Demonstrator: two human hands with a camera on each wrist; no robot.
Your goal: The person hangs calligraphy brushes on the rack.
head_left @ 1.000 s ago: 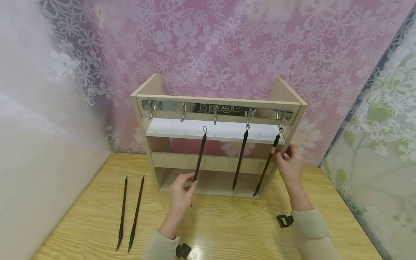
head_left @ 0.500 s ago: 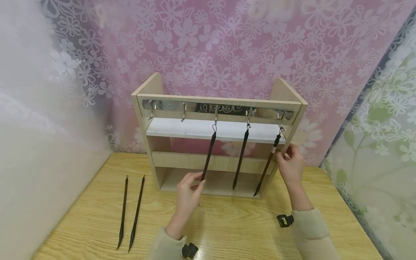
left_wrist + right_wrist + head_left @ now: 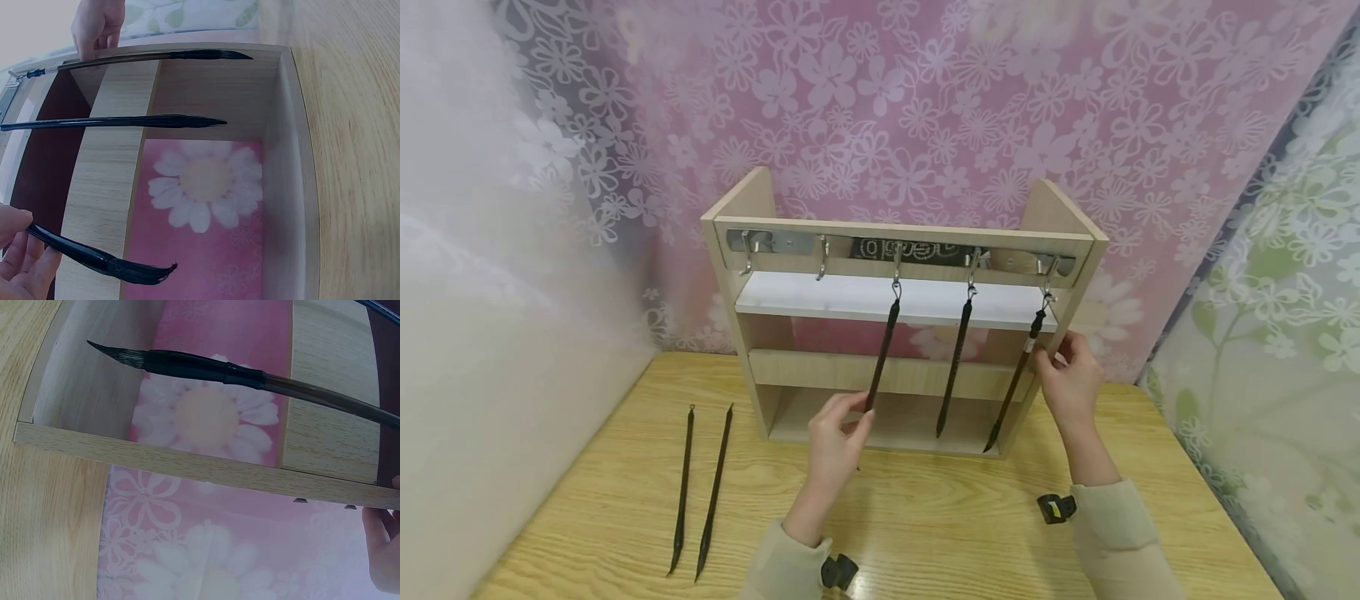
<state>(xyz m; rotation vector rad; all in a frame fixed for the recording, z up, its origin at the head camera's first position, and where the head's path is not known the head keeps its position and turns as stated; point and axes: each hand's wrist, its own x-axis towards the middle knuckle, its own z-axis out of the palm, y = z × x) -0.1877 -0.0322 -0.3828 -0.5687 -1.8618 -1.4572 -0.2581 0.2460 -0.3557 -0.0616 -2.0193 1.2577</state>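
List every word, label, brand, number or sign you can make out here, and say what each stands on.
None can be read with certainty.
Metal hook rail: pale letter-like marks on a dark patch, too unclear to quote.
Rightmost hanging calligraphy brush: a small white band on the handle, too small to tell whether it bears print.
Black wrist device on the right: a small yellowish patch, no lettering readable.
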